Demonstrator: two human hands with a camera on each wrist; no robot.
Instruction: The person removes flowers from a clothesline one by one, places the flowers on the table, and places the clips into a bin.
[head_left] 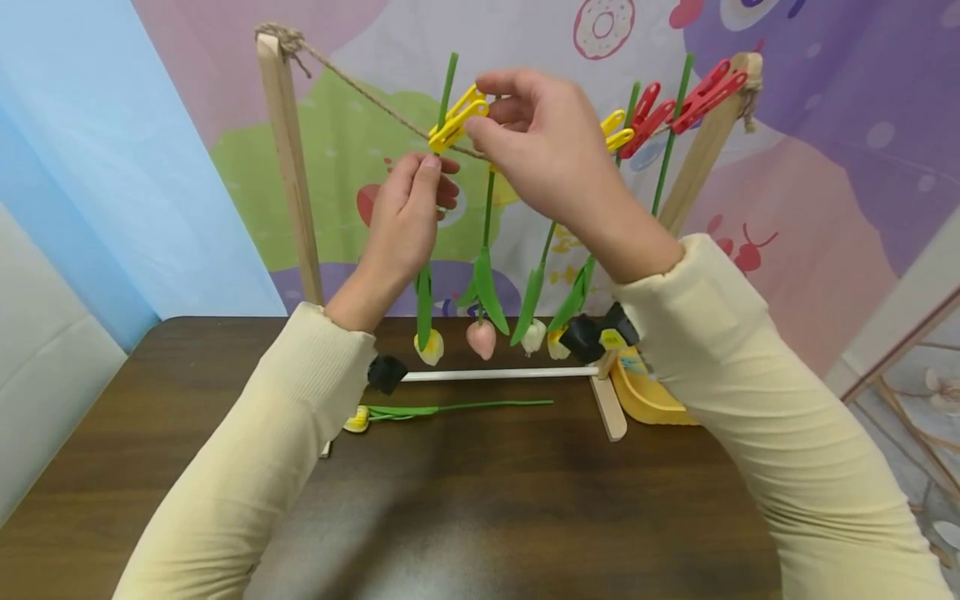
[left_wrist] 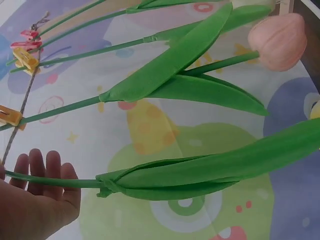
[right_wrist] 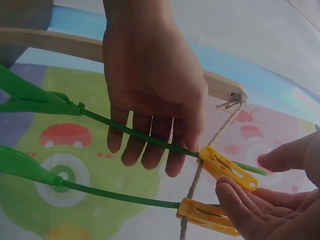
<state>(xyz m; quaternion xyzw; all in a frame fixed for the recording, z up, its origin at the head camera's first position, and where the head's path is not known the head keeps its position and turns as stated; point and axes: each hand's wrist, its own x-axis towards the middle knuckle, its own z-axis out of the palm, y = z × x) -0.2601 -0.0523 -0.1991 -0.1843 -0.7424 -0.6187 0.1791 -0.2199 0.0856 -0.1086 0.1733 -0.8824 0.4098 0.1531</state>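
My left hand [head_left: 408, 204] pinches the green stem of an artificial tulip [left_wrist: 210, 175] just below the rope, its other fingers behind the stem. The tulip hangs head down, its pale yellow bloom [head_left: 429, 347] near the tabletop. A yellow clothespin [right_wrist: 225, 167] clips its stem to the rope [head_left: 367, 97]. At the clothespin's handle end is my right hand [head_left: 551, 137], thumb and fingers spread apart; a fingertip appears to touch it. Beside it, a second yellow clothespin [right_wrist: 207, 215] holds a pink tulip [head_left: 481, 337].
Farther right, white [head_left: 533, 336] and yellow tulips hang from yellow and red clothespins [head_left: 708, 96]. Wooden posts [head_left: 288, 167] carry the rope. On the brown table [head_left: 480, 517] lie another yellow tulip [head_left: 405, 411] and a yellow tray [head_left: 648, 400]. A patterned cloth hangs behind.
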